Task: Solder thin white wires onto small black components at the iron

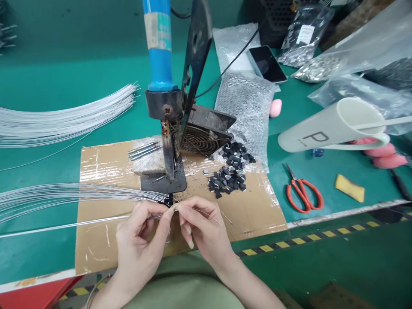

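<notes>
My left hand (141,242) and my right hand (206,227) meet fingertip to fingertip low over the cardboard sheet (96,249). Both are closed in a pinch. A thin white wire (80,223) runs in from the left to my left fingers. Fine wire ends (210,216) stick out past my right fingers; what lies right between the fingertips is too small to make out. Just beyond my hands ends a bundle of wires (96,192) with black pieces at its tips. Above it, a soldering iron (161,56) points down in its black stand (196,51).
Loose black connectors (228,178) lie heaped right of a small fan (206,133). Another wire bundle (64,113) is at the left. Farther right are red-handled scissors (304,195), a yellow sponge (349,188), a white mug (331,124), a phone (267,64) and bubble wrap (243,116).
</notes>
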Available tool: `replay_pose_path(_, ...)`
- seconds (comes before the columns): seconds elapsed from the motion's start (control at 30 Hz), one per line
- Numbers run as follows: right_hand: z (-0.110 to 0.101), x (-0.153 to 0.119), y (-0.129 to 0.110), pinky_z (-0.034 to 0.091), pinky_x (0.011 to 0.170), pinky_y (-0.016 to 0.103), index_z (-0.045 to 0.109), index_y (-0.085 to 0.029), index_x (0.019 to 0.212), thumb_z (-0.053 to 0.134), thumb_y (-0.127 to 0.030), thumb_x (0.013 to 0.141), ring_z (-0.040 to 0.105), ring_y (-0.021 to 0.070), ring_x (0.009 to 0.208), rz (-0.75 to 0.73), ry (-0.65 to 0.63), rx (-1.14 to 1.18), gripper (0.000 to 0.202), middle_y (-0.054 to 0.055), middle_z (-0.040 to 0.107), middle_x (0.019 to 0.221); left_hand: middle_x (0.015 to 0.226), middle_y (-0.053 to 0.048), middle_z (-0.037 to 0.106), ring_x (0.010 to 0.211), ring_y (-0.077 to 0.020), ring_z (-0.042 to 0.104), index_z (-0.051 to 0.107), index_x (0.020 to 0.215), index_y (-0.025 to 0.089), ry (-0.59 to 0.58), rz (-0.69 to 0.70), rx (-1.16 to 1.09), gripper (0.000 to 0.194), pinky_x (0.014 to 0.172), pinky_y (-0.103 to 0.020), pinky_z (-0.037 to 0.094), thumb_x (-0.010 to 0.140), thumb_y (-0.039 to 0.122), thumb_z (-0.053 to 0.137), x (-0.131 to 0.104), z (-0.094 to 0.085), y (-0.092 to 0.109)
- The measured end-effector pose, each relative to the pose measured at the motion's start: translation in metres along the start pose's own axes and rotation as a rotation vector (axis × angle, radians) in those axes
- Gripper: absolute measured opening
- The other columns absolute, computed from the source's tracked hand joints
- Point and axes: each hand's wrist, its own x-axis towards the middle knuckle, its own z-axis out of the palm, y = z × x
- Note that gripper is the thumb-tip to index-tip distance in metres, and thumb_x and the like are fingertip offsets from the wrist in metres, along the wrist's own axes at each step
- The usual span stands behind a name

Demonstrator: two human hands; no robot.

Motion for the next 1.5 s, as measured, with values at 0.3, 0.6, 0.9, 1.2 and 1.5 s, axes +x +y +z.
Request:
replay_pose_path(0.3,0.001,0.000,0.004,0.041,0.031,0.015,0.082,-0.020,0.072,0.091,-0.038,0.078,0.048,0.0046,0.034,-0.012,0.016,0.039,0.021,-0.004,0.063,0.058,0.070,0.001,0.067,0.058,-0.0116,0.050,0.072,0.085,0.020,0.009,-0.010,-0.006,0.013,0.054,-0.026,0.035,0.096,0.026,0.071,-0.001,0.002,0.000)
replay_pose_path(0.6,0.002,0.000,0.001,0.041,0.032,0.014,0.081,-0.019,0.070,0.090,-0.035,0.079,0.049,0.0040,0.034,-0.015,0.012,0.058,0.020,-0.004,0.064,0.057,0.068,0.004,0.067,0.053,-0.0094,0.047,0.072,0.086,0.022,0.018,0.094,0.004,0.010,0.050,-0.022,0.036,0.096,0.022,0.072,0.000,0.002,-0.006)
replay_pose_path(0.9,0.006,-0.002,0.005,0.043,0.034,0.012,0.084,-0.021,0.073,0.091,-0.035,0.080,0.050,0.0034,0.036,-0.053,0.026,0.081,0.017,-0.005,0.063,0.057,0.068,0.003,0.070,0.051,-0.0081,0.051,0.073,0.087,0.021,0.016,0.119,-0.009,0.009,0.048,-0.020,0.036,0.096,0.019,0.072,0.001,0.002,-0.009)
replay_pose_path(1.2,-0.001,0.000,0.006,0.051,0.038,0.014,0.090,-0.025,0.097,0.084,-0.042,0.090,0.059,0.0051,0.041,-0.094,-0.034,-0.027,0.019,-0.002,0.070,0.069,0.068,0.004,0.069,0.059,-0.0083,0.052,0.075,0.082,0.022,0.035,-0.071,-0.203,0.013,0.054,-0.019,0.036,0.095,0.024,0.074,0.005,0.003,0.008)
replay_pose_path(1.5,-0.003,-0.003,0.008,0.054,0.043,0.013,0.089,-0.028,0.093,0.084,-0.029,0.092,0.064,0.0049,0.044,-0.190,-0.034,-0.148,0.005,-0.002,0.074,0.072,0.068,0.002,0.070,0.060,-0.0107,0.053,0.075,0.080,0.022,0.073,-0.107,-0.187,0.011,0.052,-0.022,0.035,0.090,0.026,0.077,0.004,0.004,0.013)
